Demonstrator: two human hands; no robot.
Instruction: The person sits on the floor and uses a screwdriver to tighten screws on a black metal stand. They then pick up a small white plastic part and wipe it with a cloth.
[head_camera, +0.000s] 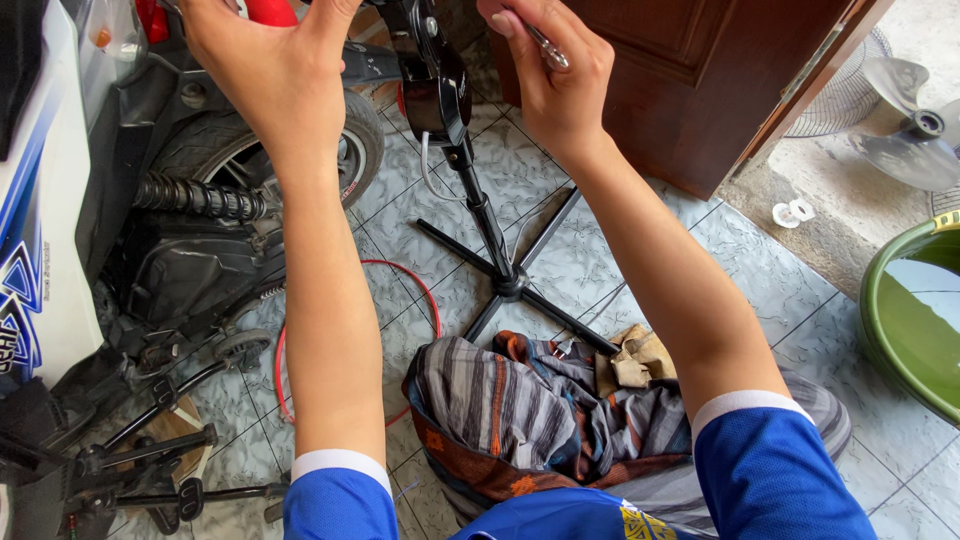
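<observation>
My left hand (268, 62) reaches up at the top of the view, its fingers spread over a red part (270, 11) of a device, apparently holding it. My right hand (555, 70) is closed around a thin tool with a clear handle (548, 47), likely a screwdriver, close to the black body (437, 90) of a stand fan. The fan's black pole (487, 225) runs down to a cross-shaped base (512, 285) on the tiled floor. Both arms wear blue sleeves with white cuffs.
A motorbike with its rear wheel (230, 150) and spring stands at left. A striped cloth (540, 410) lies over my lap. A red hoop (430, 300) rests on the floor. Brown door (700, 80) at upper right, green basin (905, 320) and loose fan blades (900, 130) at right.
</observation>
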